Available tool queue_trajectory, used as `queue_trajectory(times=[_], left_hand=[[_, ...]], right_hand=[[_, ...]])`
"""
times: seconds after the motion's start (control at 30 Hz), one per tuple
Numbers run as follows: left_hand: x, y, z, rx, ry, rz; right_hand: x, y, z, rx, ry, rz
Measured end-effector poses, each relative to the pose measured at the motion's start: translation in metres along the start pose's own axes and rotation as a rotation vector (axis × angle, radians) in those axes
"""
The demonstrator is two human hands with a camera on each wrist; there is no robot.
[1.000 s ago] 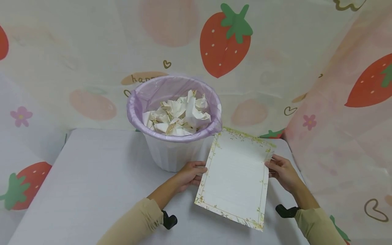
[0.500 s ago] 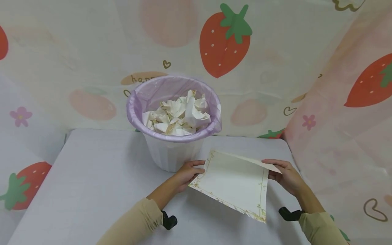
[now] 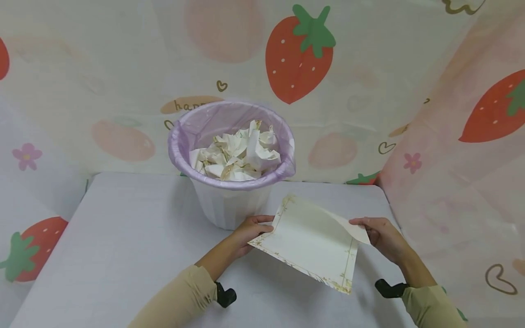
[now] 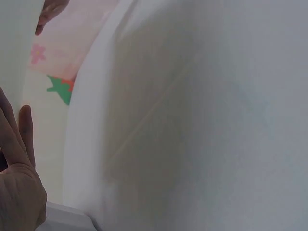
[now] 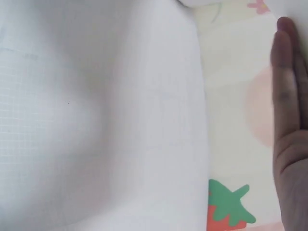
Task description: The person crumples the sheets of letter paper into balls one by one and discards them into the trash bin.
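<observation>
A sheet of paper (image 3: 311,241) with a leafy printed border is held tilted above the table in the head view. My left hand (image 3: 252,234) pinches its left edge between thumb and fingers. At the opposite edge my right hand (image 3: 383,237) grips the sheet, where its far right part curls over into a pale flap. In the left wrist view, part of my left hand (image 4: 21,192) shows at the paper's edge, with the right hand's fingers beyond. The right wrist view catches only extended fingers of my right hand (image 5: 291,110) at its right border.
A white bin (image 3: 229,205) with a purple liner (image 3: 180,155) stands just behind my left hand. Several crumpled papers (image 3: 238,155) fill it. The white-covered table (image 3: 135,237) meets a strawberry-print backdrop (image 3: 369,91) at the back and right.
The sheet's far part has bent over, so its far edge has come nearer. My right hand has shifted slightly right and down with the curled flap; the left hand has barely moved.
</observation>
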State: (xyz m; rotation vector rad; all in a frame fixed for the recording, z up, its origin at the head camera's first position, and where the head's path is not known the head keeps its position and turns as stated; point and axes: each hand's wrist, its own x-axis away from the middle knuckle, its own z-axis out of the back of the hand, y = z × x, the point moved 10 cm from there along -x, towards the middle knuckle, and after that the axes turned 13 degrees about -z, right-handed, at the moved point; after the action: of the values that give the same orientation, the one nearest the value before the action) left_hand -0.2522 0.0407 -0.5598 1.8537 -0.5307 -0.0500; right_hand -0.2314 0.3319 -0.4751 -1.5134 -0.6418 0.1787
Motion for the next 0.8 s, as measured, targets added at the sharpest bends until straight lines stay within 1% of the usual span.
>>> queue_trajectory(times=[0.17,0.3,0.43,0.6,0.67,0.8], left_hand=[[0.0,0.003,0.001,-0.009,-0.019,-0.014],[0.0,0.005,0.001,-0.013,-0.035,-0.022],[-0.001,0.001,0.002,0.001,-0.037,-0.016],[-0.001,-0.003,-0.002,0.004,-0.075,0.002],[0.001,-0.004,-0.003,-0.013,-0.089,0.008],[0.004,-0.002,-0.008,-0.087,-0.135,0.0]], right_hand=[[-0.001,0.005,0.007,0.252,0.185,-0.07],[-0.003,0.007,0.003,0.399,0.245,-0.103],[-0.005,0.006,0.003,0.46,0.311,-0.105],[-0.005,-0.002,0.003,0.512,0.394,-0.069],[-0.005,-0.004,0.004,0.536,0.424,-0.057],[-0.005,-0.005,0.007,0.599,0.479,-0.041]])
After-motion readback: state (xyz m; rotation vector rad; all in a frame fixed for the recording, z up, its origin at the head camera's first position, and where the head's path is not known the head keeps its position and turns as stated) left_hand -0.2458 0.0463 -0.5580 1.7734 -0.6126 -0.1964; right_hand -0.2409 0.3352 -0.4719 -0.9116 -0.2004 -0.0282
